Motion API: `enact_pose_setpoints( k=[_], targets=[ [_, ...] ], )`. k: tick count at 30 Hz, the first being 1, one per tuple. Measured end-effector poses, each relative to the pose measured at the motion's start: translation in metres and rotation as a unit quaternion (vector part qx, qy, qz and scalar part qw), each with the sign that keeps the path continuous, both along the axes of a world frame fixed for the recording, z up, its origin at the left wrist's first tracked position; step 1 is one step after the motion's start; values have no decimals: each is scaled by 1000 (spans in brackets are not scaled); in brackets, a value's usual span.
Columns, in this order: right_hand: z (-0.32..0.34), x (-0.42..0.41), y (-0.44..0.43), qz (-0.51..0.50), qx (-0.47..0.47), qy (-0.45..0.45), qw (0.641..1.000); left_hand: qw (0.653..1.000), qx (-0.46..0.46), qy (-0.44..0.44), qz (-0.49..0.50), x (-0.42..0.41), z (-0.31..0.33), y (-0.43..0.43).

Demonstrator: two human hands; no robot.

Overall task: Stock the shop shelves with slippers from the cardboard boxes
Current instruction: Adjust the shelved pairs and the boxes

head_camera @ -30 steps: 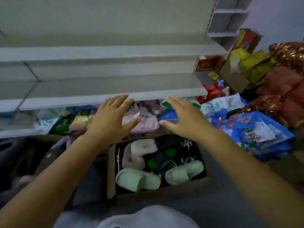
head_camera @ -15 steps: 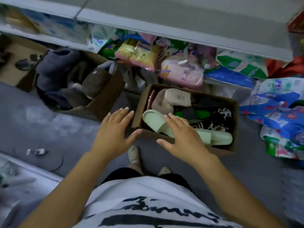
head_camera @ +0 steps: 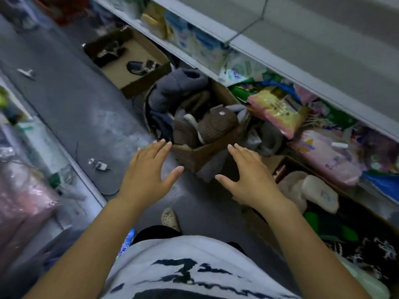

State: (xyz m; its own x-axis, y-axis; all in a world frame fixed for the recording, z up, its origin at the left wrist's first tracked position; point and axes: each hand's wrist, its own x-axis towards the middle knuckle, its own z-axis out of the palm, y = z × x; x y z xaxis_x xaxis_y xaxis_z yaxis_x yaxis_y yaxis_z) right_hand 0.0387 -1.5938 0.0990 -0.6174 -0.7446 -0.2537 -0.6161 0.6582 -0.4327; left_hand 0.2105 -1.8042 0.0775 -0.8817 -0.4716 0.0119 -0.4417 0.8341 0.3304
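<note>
A cardboard box (head_camera: 200, 155) on the grey floor holds several brown and grey plush slippers; a brown knitted slipper (head_camera: 218, 124) lies on top. My left hand (head_camera: 149, 171) hovers flat, palm down, just left of the box's near corner and holds nothing. My right hand (head_camera: 250, 173) is spread flat to the right of that corner, also holding nothing. A second box (head_camera: 280, 167) at the right holds cream fluffy slippers (head_camera: 317, 193) and green and black ones. A third, nearly bare box (head_camera: 133, 61) farther back holds a dark slipper (head_camera: 140, 66).
White metal shelving (head_camera: 302, 67) runs diagonally along the right, with colourful packets (head_camera: 278, 111) on the bottom shelf. Another shelf unit (head_camera: 54, 169) with wrapped goods lines the left. Grey floor runs between them. My shoe (head_camera: 170, 219) stands below my hands.
My view has swung down and left from the shelves to the floor. The box of brown slippers now sits in front of both hands, which stay flat and hold nothing.
</note>
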Motion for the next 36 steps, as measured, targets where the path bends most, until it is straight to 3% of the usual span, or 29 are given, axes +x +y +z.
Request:
enact_pose_setpoints(
  k=[9, 18, 24, 29, 36],
  targets=[
    [-4, 8, -220, 103, -53, 1, 993, 992, -39, -43, 112, 42, 20, -180],
    [-16, -39, -336, 217, 9, 24, 976, 974, 1, -65, 215, 36, 2, -259],
    [-5, -84, -438, 285, 6, 15, 958, 949, 7, -29, 315, 9, 21, -309],
    [0, -88, -519, 337, -5, 8, 941, 936, -7, -33, 351, 14, 20, -357],
    [-37, -77, -613, 342, 49, -23, 938, 924, 29, -80, 373, 39, -5, -441]
  ],
)
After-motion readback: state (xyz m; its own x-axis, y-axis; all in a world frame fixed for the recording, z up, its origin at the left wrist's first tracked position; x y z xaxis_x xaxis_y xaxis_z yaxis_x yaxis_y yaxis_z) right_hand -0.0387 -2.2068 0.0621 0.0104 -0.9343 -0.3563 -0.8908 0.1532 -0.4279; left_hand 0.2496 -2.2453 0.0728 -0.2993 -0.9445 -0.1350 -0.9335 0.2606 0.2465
